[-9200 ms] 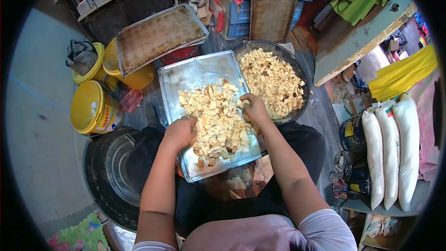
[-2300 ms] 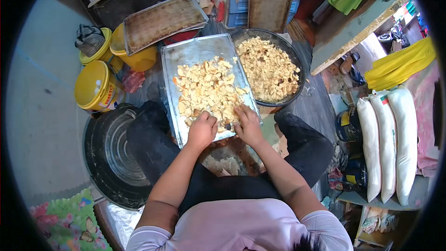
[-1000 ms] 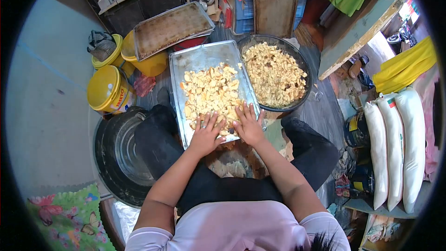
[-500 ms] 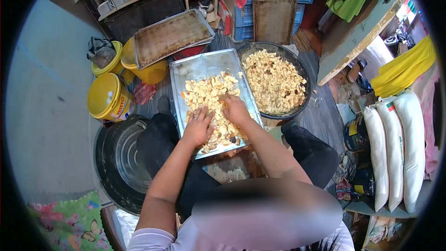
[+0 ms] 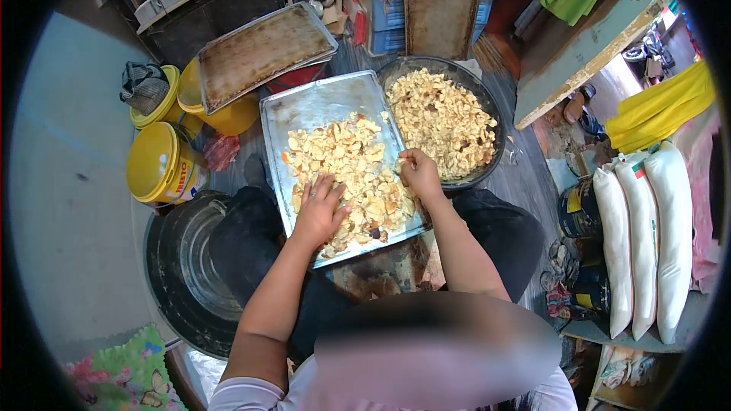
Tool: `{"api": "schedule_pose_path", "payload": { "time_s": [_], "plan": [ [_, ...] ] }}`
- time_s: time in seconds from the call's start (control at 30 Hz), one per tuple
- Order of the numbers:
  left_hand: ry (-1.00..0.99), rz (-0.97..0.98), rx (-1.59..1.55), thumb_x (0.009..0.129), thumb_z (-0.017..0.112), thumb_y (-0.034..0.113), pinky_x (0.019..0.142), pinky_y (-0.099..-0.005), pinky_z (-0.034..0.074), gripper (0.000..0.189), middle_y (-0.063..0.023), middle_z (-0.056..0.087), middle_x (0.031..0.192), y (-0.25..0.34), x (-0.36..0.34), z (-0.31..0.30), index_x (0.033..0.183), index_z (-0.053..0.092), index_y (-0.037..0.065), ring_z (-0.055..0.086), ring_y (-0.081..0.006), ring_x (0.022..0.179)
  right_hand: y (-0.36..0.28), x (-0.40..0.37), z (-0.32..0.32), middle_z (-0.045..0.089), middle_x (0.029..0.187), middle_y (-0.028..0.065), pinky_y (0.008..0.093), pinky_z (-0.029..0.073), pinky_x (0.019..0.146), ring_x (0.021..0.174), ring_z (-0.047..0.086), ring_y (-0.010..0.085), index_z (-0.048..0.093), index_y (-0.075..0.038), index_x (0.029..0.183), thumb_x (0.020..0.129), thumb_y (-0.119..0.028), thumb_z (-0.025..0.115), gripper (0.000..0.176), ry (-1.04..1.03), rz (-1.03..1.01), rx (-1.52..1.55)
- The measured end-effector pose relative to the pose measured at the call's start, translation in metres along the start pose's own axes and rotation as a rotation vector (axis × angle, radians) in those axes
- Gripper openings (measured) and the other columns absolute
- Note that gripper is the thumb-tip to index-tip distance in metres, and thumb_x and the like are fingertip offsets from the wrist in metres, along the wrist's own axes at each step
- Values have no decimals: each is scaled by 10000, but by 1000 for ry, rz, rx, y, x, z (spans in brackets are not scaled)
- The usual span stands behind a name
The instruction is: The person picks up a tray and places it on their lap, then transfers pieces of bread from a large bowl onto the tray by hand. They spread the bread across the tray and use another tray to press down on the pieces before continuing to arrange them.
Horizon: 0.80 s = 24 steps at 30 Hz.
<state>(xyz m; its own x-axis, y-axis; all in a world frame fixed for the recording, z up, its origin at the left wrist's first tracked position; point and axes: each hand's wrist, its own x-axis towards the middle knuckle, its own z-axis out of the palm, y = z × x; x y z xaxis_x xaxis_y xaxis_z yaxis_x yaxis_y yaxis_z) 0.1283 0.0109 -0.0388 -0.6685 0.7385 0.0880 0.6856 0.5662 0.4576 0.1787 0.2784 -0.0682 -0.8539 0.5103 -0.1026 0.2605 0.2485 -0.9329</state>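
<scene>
The left hand (image 5: 318, 209) is laid flat on the near side of the heap of pale golden pieces (image 5: 352, 160), its fingers spread apart. The right hand (image 5: 419, 173) is held at the heap's right edge with the fingers curled together; whether anything is gripped cannot be told. The heap is spread in the metal tray (image 5: 316, 103), whose far end is left bare and whose near edge is set between the person's knees. A round dark bowl (image 5: 501, 133) filled with similar pieces is placed just beside the tray, on its right. Yellow buckets (image 5: 156, 166) are stood to the left, and a second tray (image 5: 259, 52) is rested on them.
</scene>
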Motion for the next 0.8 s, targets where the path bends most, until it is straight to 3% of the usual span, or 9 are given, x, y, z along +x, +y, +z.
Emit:
{"api": "schedule_pose_path", "payload": {
  "time_s": [0.1,0.17,0.3,0.37,0.53,0.6,0.67,0.73,0.8],
  "plan": [
    [34,28,-8,873,592,340,1110,-513,192,467,-178,424,1363,2,1,-1,1256,540,78,316,-348,1336,-1,-3,7,650,828,122,312,483,689,738,615,228,662,-33,965,799,-68,580,189,44,-114,-40],
    [32,32,2,872,594,337,1110,-513,195,457,-174,432,1358,2,1,1,1246,549,79,319,-346,1335,-4,-4,9,652,871,149,355,483,743,821,611,287,672,-34,975,794,-83,590,205,-60,-220,-223],
    [15,34,14,871,596,334,1109,-513,199,431,-163,445,1351,2,1,2,1220,572,84,324,-343,1333,-14,-9,14,629,915,146,384,475,777,851,590,318,673,-37,962,796,-92,588,195,-104,-318,-345],
    [20,35,12,870,597,330,1109,-513,200,426,-160,451,1343,4,1,0,1218,572,85,328,-342,1331,-19,-11,16,597,962,159,385,468,800,892,578,336,657,-38,1003,793,-77,592,223,11,-493,-444],
    [80,72,12,866,602,319,1106,-511,209,411,-155,469,1317,-3,1,2,1205,576,88,346,-343,1319,-33,8,19,549,1074,189,399,420,919,1065,517,346,577,-42,1153,778,-54,611,378,-4,-336,-142],
    [139,37,-26,860,608,313,1102,-512,216,408,-154,473,1306,-7,2,-1,1198,578,87,358,-346,1307,-27,19,28,542,1093,183,412,410,949,1080,510,355,571,-42,1155,787,-86,614,374,13,-595,-285],
    [149,21,7,857,611,313,1097,-514,222,416,-156,469,1311,-13,1,-3,1205,575,89,363,-350,1301,-22,18,32,549,1092,161,418,395,961,1093,504,337,586,-66,1140,795,-169,635,364,-16,-570,-368],
    [188,-11,46,852,615,311,1093,-518,226,420,-155,468,1313,-16,2,-7,1210,575,95,365,-346,1300,-31,13,30,555,1098,133,421,369,970,1108,497,306,601,-105,1133,797,-253,647,370,-204,-449,-608],
    [148,-18,57,853,614,308,1089,-512,235,431,-163,460,1321,-21,0,-13,1225,564,95,367,-361,1295,-36,11,29,563,1082,106,418,349,974,1108,494,290,610,-128,1121,794,-292,654,369,-253,-341,-618]
  ]
}}
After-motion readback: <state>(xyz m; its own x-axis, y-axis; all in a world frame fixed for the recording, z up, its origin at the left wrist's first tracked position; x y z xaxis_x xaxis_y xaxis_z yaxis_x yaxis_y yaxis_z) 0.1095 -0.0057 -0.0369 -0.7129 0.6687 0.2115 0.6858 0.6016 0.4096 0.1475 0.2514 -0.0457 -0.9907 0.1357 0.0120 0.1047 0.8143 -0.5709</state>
